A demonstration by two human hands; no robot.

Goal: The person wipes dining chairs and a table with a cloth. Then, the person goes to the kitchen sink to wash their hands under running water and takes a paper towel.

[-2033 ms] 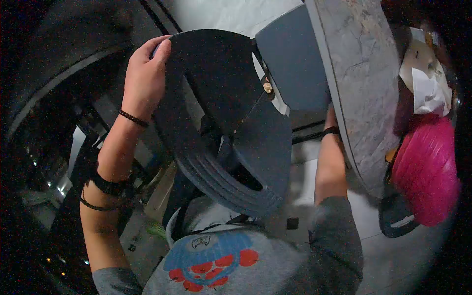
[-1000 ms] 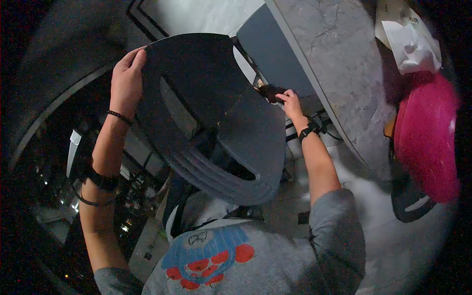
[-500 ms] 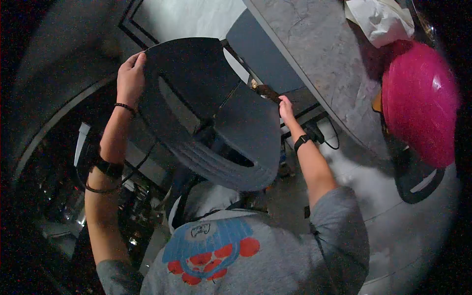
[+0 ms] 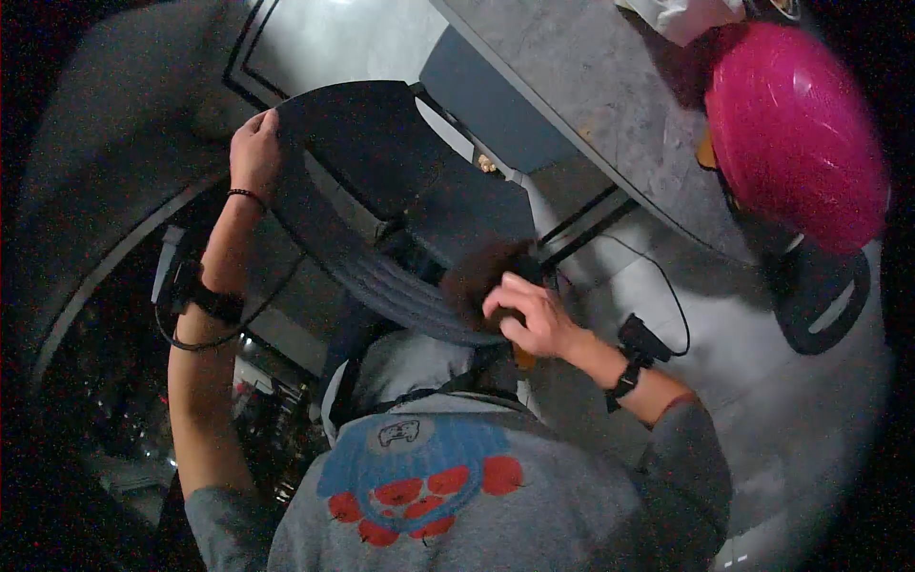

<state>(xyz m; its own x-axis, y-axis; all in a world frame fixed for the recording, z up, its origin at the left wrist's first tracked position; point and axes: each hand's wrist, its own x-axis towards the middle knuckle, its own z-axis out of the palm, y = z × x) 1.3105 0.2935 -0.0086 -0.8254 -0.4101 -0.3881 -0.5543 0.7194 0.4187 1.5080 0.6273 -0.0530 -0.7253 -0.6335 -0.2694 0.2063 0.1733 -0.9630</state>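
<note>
A dark grey chair with a slotted, ridged back fills the middle of the view. At its upper left edge, my left hand is closed on the rim. My right hand, low at the chair's right side, has its fingers curled round a dark brown, fuzzy thing. Motion blurs that thing, and it lies over the right end of the chair's ridged part. A small beige lump shows by the chair's upper right edge, beside a white strip.
A grey stone-patterned table runs diagonally at the upper right. Beyond it are a glossy pink rounded object, crumpled white paper and a dark slotted chair part. A blue-grey panel stands near the table; a black cable lies below.
My right hand came into view from behind the table edge, took up the brown thing, then moved down along the chair's right side with it. My left hand kept its hold. The view has shifted.
</note>
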